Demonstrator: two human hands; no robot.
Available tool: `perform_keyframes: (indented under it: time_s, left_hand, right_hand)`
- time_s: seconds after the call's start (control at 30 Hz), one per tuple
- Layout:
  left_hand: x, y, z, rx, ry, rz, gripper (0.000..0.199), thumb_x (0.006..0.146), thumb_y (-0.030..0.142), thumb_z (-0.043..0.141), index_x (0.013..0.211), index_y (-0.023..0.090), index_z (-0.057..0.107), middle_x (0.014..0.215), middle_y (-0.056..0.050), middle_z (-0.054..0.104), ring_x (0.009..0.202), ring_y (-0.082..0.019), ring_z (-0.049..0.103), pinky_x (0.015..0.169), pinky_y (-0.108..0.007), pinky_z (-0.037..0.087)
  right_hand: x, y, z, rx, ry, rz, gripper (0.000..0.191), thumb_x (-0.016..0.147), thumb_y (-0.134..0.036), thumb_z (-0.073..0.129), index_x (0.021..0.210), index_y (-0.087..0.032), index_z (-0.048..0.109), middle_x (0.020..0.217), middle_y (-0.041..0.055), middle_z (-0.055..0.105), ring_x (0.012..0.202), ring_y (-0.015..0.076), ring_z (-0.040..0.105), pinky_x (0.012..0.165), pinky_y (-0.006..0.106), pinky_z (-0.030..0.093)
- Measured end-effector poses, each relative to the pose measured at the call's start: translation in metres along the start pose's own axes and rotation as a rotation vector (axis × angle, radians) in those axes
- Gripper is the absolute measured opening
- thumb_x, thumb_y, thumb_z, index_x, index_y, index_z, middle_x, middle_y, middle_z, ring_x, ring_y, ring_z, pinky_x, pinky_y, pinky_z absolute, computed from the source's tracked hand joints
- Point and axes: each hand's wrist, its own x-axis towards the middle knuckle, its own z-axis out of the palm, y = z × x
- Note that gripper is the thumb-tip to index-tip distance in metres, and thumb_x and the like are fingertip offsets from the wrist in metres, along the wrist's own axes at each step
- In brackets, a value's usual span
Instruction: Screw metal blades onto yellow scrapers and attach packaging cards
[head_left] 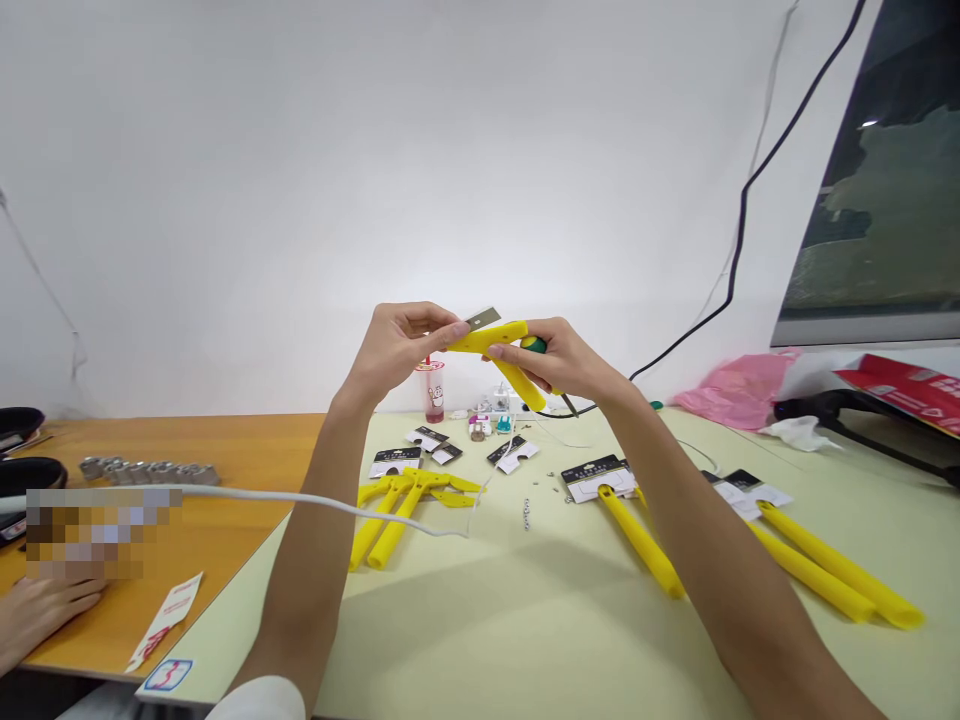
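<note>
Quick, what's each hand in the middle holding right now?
Left hand: closed, pinching the yellow tool by its metal blade.
Right hand: closed, holding the same yellow tool plus what looks like a green-handled screwdriver.

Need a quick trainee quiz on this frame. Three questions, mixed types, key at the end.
1. Which hand holds the green-handled tool? A) left B) right C) neither
2. True or false: the pink bag lies to the right of the drink cup in the picture.
3. Fill in: the flat metal plate shows above the ____-coloured piece held up between the hands.

Key: 1. B, the right hand; 2. true; 3. yellow.
</note>
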Motion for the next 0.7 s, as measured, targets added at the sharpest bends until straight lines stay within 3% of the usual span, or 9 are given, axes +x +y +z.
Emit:
perform_keyframes:
  time_s: [0.33, 0.7]
  left_hand:
    - [0.0009, -0.0004, -0.0035, 0.005, 0.129, 0.013, 0.04, 0.084, 0.06, 0.094, 0.092, 0.022, 0.088, 0.096, -0.01, 0.087, 0.083, -0.021, 0.079, 0.079, -0.036, 0.066]
    - [0.0015, -0.0013, -0.0038, 0.007, 0.143, 0.02, 0.041, 0.084, 0.062, 0.093, 0.092, 0.023, 0.087, 0.095, -0.011, 0.087, 0.082, -0.023, 0.081, 0.077, -0.037, 0.067]
  right_hand:
    - [-0.0026, -0.0017, -0.0026, 0.016, 0.069, -0.027, 0.038, 0.102, -0.055, 0.08, 0.101, -0.018, 0.084, 0.054, -0.0064, 0.056, 0.042, 0.0079, 0.044, 0.039, 0.026, 0.032]
    - [-0.0047, -0.0043, -0.0053, 0.02, 0.083, -0.018, 0.038, 0.102, -0.056, 0.079, 0.103, -0.019, 0.084, 0.054, -0.0058, 0.056, 0.042, 0.0089, 0.044, 0.039, 0.027, 0.032]
